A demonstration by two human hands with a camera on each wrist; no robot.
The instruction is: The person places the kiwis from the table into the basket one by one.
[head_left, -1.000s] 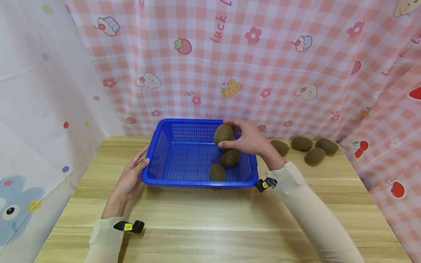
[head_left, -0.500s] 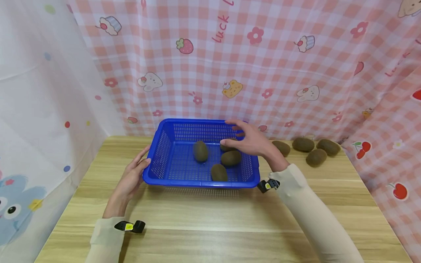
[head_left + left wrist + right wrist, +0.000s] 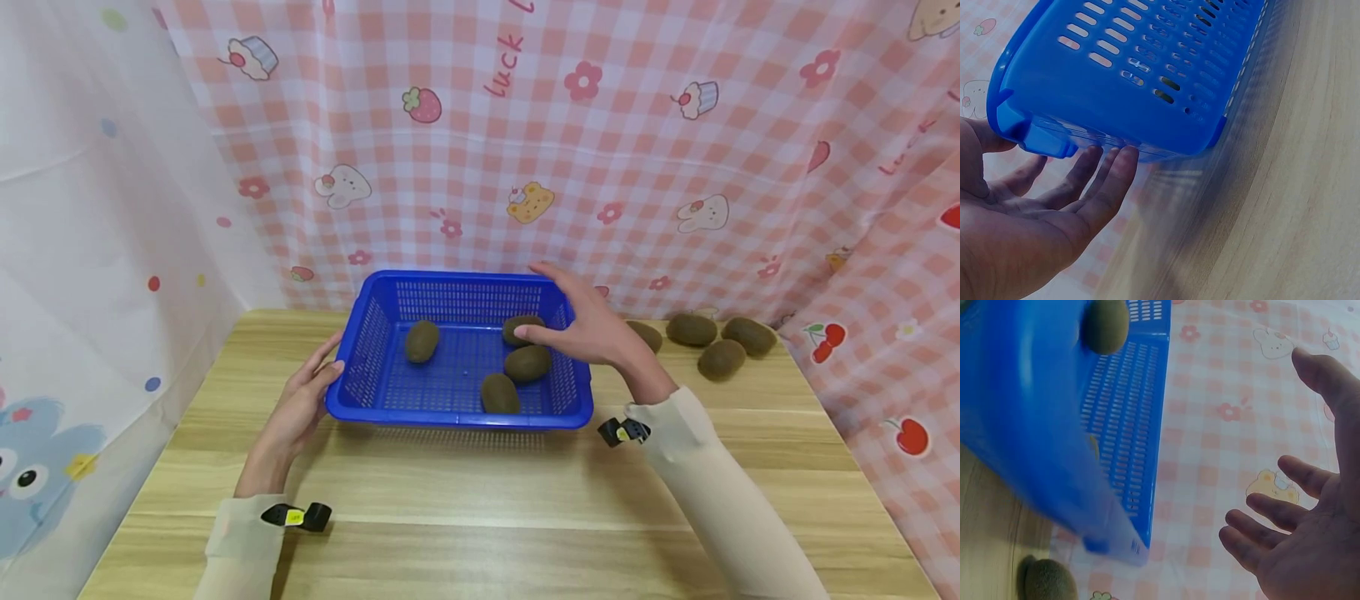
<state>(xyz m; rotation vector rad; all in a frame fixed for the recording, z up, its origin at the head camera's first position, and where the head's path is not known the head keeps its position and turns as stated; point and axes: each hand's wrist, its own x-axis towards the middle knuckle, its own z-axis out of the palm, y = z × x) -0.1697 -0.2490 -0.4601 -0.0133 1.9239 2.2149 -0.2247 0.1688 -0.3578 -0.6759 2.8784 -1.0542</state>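
My left hand (image 3: 296,408) holds the left end of a blue plastic basket (image 3: 457,419), thumb at the rim and fingertips against the outer wall in the left wrist view. Over the basket's right rim hovers my right hand (image 3: 588,325), holding nothing; its fingers (image 3: 1266,534) are spread apart in the right wrist view. Inside the basket, one kiwi (image 3: 422,342) lies alone towards the left. Several more are grouped on the right: a front kiwi (image 3: 499,394), a middle kiwi (image 3: 528,363), and a back kiwi (image 3: 517,329) partly covered by my right thumb.
Several kiwis lie on the wooden table (image 3: 465,533) right of the basket, among them a nearer kiwi (image 3: 722,359) and one kiwi (image 3: 647,335) partly behind my right wrist. A pink checked cloth (image 3: 465,150) hangs behind the table, and a white cloth (image 3: 112,225) hangs at left.
My right hand has let go of a kiwi, which rolled left across the basket floor. That hand has since opened wider and drawn back slightly right. The left hand keeps its place.
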